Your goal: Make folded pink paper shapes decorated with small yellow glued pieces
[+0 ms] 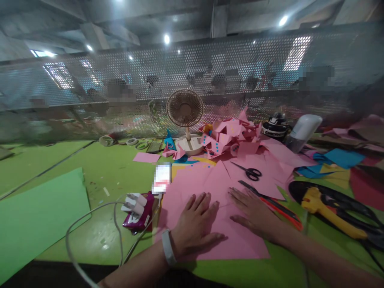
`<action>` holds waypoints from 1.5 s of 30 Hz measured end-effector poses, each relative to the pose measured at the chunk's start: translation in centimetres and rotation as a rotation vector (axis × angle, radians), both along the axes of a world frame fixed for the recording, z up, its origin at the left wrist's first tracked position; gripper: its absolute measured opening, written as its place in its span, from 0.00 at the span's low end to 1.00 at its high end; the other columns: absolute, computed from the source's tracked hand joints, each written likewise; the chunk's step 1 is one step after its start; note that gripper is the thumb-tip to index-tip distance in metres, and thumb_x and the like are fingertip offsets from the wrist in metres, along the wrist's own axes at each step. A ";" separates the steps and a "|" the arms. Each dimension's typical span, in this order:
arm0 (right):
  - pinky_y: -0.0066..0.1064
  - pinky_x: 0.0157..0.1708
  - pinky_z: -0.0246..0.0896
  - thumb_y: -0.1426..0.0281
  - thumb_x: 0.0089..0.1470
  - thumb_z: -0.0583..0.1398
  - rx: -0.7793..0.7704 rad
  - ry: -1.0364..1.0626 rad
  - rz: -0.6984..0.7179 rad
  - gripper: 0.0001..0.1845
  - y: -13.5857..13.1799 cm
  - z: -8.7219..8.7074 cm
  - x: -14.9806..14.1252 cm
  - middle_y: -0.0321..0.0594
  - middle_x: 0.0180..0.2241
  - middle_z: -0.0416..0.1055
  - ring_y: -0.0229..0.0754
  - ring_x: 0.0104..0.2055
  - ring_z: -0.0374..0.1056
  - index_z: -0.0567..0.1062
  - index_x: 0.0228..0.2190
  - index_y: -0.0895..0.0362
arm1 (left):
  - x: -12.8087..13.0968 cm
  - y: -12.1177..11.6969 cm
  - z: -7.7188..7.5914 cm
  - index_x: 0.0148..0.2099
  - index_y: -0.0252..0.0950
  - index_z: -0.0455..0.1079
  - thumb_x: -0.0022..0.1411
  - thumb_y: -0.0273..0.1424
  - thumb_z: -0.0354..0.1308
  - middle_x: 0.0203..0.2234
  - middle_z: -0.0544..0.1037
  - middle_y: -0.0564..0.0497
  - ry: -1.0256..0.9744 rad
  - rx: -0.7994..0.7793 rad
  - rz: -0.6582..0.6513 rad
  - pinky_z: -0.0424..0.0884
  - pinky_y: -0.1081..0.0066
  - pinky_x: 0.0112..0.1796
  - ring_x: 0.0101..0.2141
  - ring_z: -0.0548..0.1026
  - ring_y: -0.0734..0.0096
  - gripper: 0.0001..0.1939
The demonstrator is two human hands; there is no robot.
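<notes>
Pink paper sheets [216, 184] lie spread over the green tabletop in front of me. My left hand [196, 224] rests flat on the pink paper with its fingers spread, and a pale band circles that wrist. Facing it from the right, my right hand [255, 212] also lies on the paper, fingers stretched out. Neither one holds anything. Just beyond my right fingertips is a utility knife [274, 208] with a red-orange handle and dark blade. Black-handled scissors [250, 172] lie farther back on the paper.
A small fan [185, 110] stands behind, beside a heap of folded pink paper [234, 136]. To the left are a lit phone [162, 178], a purple power strip [139, 214] with cables, and a green sheet [45, 220]. A yellow-handled tool [333, 216] lies at right.
</notes>
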State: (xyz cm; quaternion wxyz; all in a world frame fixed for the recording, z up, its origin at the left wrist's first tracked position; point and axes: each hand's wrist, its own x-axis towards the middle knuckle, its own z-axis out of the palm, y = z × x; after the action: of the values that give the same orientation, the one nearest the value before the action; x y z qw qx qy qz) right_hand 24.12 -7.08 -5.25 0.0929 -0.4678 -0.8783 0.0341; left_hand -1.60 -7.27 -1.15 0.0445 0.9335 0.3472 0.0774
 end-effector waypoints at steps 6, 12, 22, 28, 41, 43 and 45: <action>0.48 0.59 0.37 0.51 0.57 0.44 -0.012 -0.022 -0.002 0.37 0.0 0.0 0.0 0.44 0.62 0.42 0.47 0.63 0.40 0.44 0.60 0.58 | -0.1 0.0 -0.2 0.64 0.43 0.42 0.55 0.58 0.36 0.61 0.50 0.45 -0.006 0.032 -0.001 0.44 0.49 0.55 0.59 0.48 0.50 0.40; 0.48 0.60 0.36 0.51 0.57 0.44 -0.011 -0.013 -0.001 0.36 0.1 -0.2 0.0 0.44 0.62 0.43 0.47 0.63 0.40 0.45 0.60 0.56 | -0.1 0.0 -0.3 0.64 0.43 0.41 0.55 0.58 0.36 0.62 0.49 0.45 0.015 0.019 -0.001 0.44 0.49 0.55 0.60 0.47 0.50 0.41; 0.50 0.59 0.35 0.51 0.57 0.45 -0.021 0.011 0.016 0.35 0.3 -0.1 0.2 0.46 0.61 0.46 0.49 0.62 0.43 0.48 0.60 0.57 | -0.1 0.0 -0.4 0.64 0.43 0.43 0.55 0.58 0.37 0.61 0.50 0.45 0.010 0.024 -0.004 0.43 0.48 0.55 0.59 0.48 0.49 0.40; 0.45 0.59 0.40 0.51 0.56 0.45 -0.197 0.009 0.033 0.35 0.6 2.4 1.0 0.46 0.60 0.49 0.47 0.61 0.46 0.52 0.59 0.58 | -0.1 -0.1 -0.2 0.64 0.43 0.44 0.55 0.58 0.38 0.61 0.50 0.45 -0.004 -0.009 -0.002 0.43 0.48 0.55 0.60 0.47 0.49 0.40; 0.27 0.27 0.53 0.60 0.51 0.54 -0.448 0.145 -0.112 0.14 3.7 5.3 -4.1 0.39 0.28 0.72 0.40 0.29 0.65 0.71 0.30 0.57 | -0.3 0.1 -0.7 0.65 0.43 0.38 0.54 0.58 0.39 0.63 0.45 0.46 0.004 -0.025 -0.009 0.43 0.48 0.56 0.60 0.45 0.50 0.42; 0.25 0.24 0.52 0.60 0.49 0.56 -0.530 0.145 -0.078 0.14 4.8 4.9 -4.0 0.38 0.26 0.73 0.38 0.27 0.65 0.72 0.28 0.58 | -0.2 0.2 -0.8 0.65 0.43 0.38 0.54 0.58 0.39 0.63 0.45 0.45 0.009 -0.021 -0.013 0.43 0.48 0.56 0.60 0.44 0.50 0.42; 0.23 0.22 0.52 0.59 0.47 0.57 -0.614 0.146 -0.054 0.15 5.7 4.7 -3.8 0.37 0.23 0.72 0.36 0.25 0.65 0.73 0.26 0.59 | -0.2 0.3 -0.9 0.65 0.43 0.38 0.54 0.58 0.39 0.63 0.45 0.45 0.015 -0.019 -0.015 0.43 0.48 0.56 0.60 0.44 0.50 0.42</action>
State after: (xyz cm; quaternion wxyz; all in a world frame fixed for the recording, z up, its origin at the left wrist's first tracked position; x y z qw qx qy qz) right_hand 20.34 -1.34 -0.51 0.0112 -0.4932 -0.8054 0.3286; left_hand -1.75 -6.98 -2.06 0.0513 0.9362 0.3413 0.0666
